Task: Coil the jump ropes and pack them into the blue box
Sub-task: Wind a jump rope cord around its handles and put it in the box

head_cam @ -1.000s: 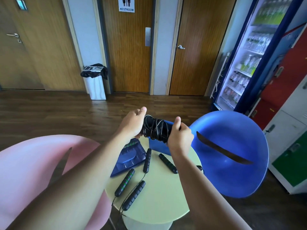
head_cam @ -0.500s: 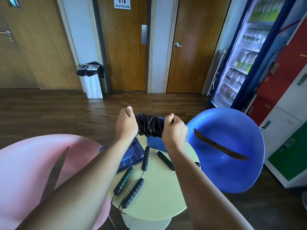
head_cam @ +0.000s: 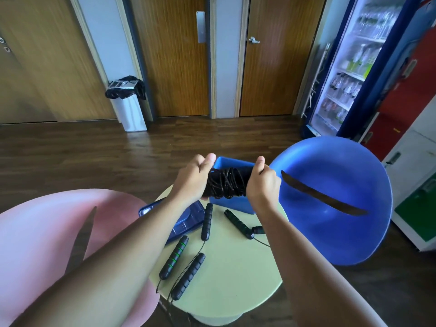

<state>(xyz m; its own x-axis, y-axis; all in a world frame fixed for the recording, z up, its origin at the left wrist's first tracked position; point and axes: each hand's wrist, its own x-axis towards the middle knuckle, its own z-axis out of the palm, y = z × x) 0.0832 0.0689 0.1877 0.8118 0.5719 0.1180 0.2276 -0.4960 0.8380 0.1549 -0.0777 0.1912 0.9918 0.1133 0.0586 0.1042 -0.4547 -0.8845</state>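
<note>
A coiled black jump rope [head_cam: 226,182] is held level between my left hand [head_cam: 192,179] and my right hand [head_cam: 262,184], each gripping one end. The bundle hangs just over the near rim of the open blue box [head_cam: 232,205], which stands at the far side of the round pale table [head_cam: 226,279]. Several black foam handles lie loose on the table: one with green stripes [head_cam: 174,257], one beside it [head_cam: 188,276], one near the lid [head_cam: 207,221] and one to the right [head_cam: 238,224]. Thin cords trail off the front edge.
The dark blue box lid [head_cam: 186,219] lies on the table's left side, partly under my left forearm. A pink chair [head_cam: 47,232] stands at the left and a blue chair [head_cam: 335,197] at the right. A white bin [head_cam: 128,107] stands by the far wall.
Both hands have kept hold of the coiled rope and carried it slightly lower and nearer the box opening. The view has tilted down a little.
</note>
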